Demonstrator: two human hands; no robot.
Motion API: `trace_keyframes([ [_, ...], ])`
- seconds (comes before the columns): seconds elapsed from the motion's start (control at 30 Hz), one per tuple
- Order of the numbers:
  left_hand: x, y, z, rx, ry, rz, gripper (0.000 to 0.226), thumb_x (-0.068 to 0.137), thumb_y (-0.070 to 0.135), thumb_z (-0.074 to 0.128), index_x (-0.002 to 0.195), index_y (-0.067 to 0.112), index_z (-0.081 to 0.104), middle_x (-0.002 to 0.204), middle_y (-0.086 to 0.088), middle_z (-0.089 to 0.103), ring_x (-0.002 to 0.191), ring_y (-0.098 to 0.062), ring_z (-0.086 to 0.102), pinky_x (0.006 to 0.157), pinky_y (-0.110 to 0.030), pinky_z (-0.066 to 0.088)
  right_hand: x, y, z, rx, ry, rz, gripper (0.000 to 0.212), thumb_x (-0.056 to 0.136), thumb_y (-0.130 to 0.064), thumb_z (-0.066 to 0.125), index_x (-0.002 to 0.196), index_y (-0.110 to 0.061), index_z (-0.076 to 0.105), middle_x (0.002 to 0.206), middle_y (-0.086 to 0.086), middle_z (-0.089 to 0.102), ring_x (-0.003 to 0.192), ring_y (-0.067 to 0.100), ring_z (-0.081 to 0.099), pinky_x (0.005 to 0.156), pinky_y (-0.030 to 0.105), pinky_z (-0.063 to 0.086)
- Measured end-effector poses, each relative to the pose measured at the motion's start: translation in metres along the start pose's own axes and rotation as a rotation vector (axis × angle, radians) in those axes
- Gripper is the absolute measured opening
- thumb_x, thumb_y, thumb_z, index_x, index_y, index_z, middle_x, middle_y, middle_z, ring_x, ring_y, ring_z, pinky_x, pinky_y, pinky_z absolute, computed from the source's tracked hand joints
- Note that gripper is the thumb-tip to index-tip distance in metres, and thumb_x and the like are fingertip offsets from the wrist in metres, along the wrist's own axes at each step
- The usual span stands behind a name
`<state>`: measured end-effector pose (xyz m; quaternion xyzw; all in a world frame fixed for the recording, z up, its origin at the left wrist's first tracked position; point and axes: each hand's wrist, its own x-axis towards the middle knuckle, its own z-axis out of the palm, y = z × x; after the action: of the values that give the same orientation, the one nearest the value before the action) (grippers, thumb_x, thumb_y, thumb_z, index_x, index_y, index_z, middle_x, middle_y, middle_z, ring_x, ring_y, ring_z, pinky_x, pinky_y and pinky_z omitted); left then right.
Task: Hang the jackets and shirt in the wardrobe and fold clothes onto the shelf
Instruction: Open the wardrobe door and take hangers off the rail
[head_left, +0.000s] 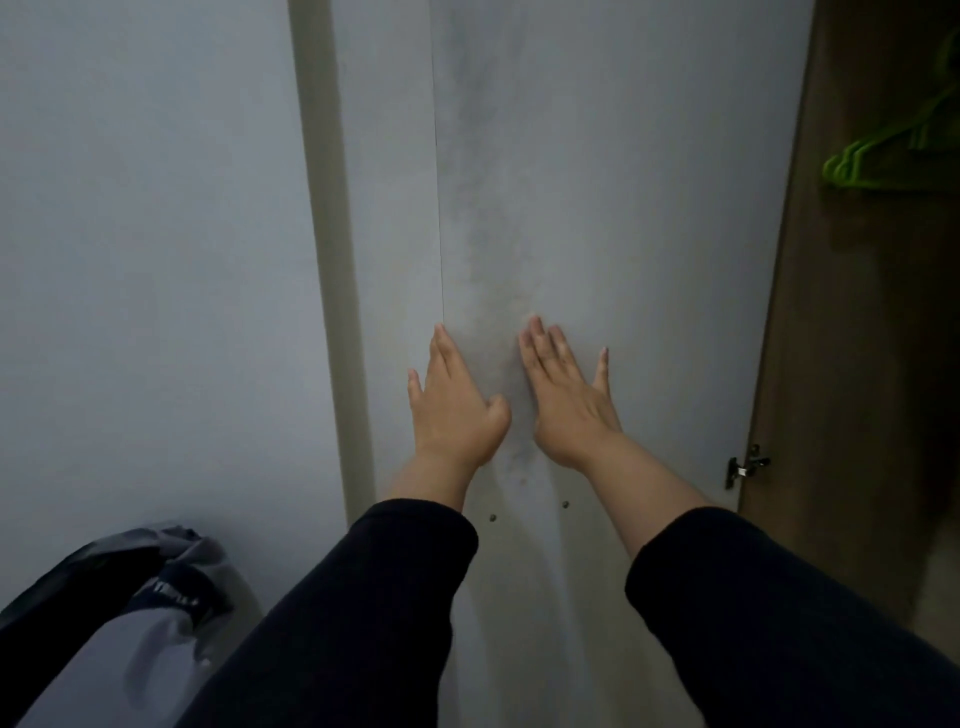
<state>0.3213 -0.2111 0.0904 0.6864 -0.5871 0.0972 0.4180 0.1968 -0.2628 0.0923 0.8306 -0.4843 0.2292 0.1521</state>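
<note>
1. Both hands lie flat against a pale wardrobe door (597, 208); the left hand (457, 405) sits at the door's left edge, beside the thin seam where it meets the next panel, and the right hand (566, 395) is just beside it, nearer the middle of the door
2. Neither grip holds anything: fingers (540, 338) are stretched out and spread, palms toward the panel, dark sleeves (363, 597) drawn back from the wrists
3. The door stands swung open; its hinge (748, 465) shows at the lower right edge, and beyond it the brown wardrobe interior (857, 364) is in view
4. Green hangers (872, 156) hang bare at the upper right, inside the wardrobe
5. A grey and dark jacket (130, 623) lies bunched at the lower left corner of the view, well apart from the hangers; what it rests on is not visible. No shirt or folded clothes show
6. Judged step: moving or steadying the door, before any hanging has begun
7. Next move likely calls for letting go of the door, taking one hanger, then reaching down left for the jacket
</note>
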Motion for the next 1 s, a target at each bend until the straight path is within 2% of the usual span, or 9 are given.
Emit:
trace_keyframes([
  [0.23, 0.025, -0.009, 0.008, -0.046, 0.008, -0.058, 0.097, 0.081, 0.032, 0.055, 0.151, 0.004, -0.007, 0.161, -0.009, 0.005, 0.148, -0.019, 0.010, 0.120, -0.041, 0.004, 0.021, -0.001, 0.010, -0.041, -0.035, -0.023, 0.089, 0.088, -0.009, 0.042, 0.150, -0.018, -0.020, 0.155, -0.004, -0.033, 0.144, 0.015, -0.026, 0.113, 0.062, -0.009],
  [0.3, 0.025, -0.006, 0.011, 0.050, 0.044, -0.028, 0.096, 0.081, 0.030, 0.053, 0.151, 0.004, -0.007, 0.161, -0.012, -0.002, 0.149, -0.020, 0.004, 0.120, -0.042, 0.002, 0.022, 0.004, 0.011, -0.048, -0.026, -0.033, 0.087, 0.089, -0.008, 0.041, 0.151, -0.020, -0.019, 0.155, -0.004, -0.032, 0.145, 0.015, -0.026, 0.114, 0.061, -0.009],
  [0.4, 0.023, 0.012, 0.020, 0.249, 0.162, 0.133, 0.092, 0.078, 0.024, 0.049, 0.151, 0.004, -0.003, 0.160, -0.014, -0.007, 0.149, -0.023, -0.003, 0.118, -0.049, 0.001, 0.015, 0.027, 0.008, -0.069, -0.031, 0.002, 0.088, 0.087, -0.009, 0.042, 0.151, -0.028, -0.015, 0.156, -0.003, -0.030, 0.145, 0.016, -0.026, 0.113, 0.061, -0.009],
  [0.5, 0.031, 0.042, 0.034, 0.329, 0.167, 0.335, 0.090, 0.078, 0.025, 0.049, 0.151, 0.004, 0.002, 0.160, -0.012, -0.005, 0.149, -0.021, -0.002, 0.116, -0.052, 0.000, 0.002, 0.071, -0.002, -0.136, -0.047, 0.118, 0.091, 0.086, -0.009, 0.046, 0.151, -0.030, -0.014, 0.156, 0.000, -0.031, 0.145, 0.017, -0.026, 0.112, 0.062, -0.009],
  [0.57, 0.038, 0.065, 0.043, 0.358, 0.124, 0.407, 0.087, 0.080, 0.026, 0.047, 0.152, 0.005, 0.002, 0.160, -0.010, -0.009, 0.148, -0.021, -0.008, 0.116, -0.053, -0.002, -0.006, 0.105, -0.015, -0.180, -0.050, 0.198, 0.090, 0.087, -0.009, 0.046, 0.152, -0.029, -0.013, 0.156, 0.001, -0.030, 0.144, 0.017, -0.027, 0.112, 0.061, -0.010],
  [0.77, 0.060, 0.147, 0.089, 0.290, 0.056, 0.543, 0.082, 0.089, 0.029, 0.040, 0.151, 0.008, -0.009, 0.160, -0.005, -0.015, 0.148, -0.017, -0.014, 0.117, -0.051, -0.005, -0.020, 0.203, -0.060, -0.265, 0.009, 0.397, 0.094, 0.086, -0.007, 0.049, 0.151, -0.028, -0.013, 0.155, 0.001, -0.032, 0.142, 0.020, -0.030, 0.113, 0.060, -0.012],
  [1.0, 0.092, 0.262, 0.157, 0.116, 0.061, 0.676, 0.077, 0.091, 0.031, 0.041, 0.153, 0.012, -0.002, 0.161, -0.003, -0.005, 0.149, -0.017, 0.000, 0.120, -0.042, 0.003, -0.020, 0.320, -0.086, -0.231, 0.089, 0.508, 0.090, 0.088, -0.008, 0.048, 0.151, -0.034, -0.010, 0.159, -0.001, -0.022, 0.144, 0.018, -0.025, 0.116, 0.058, -0.007],
])
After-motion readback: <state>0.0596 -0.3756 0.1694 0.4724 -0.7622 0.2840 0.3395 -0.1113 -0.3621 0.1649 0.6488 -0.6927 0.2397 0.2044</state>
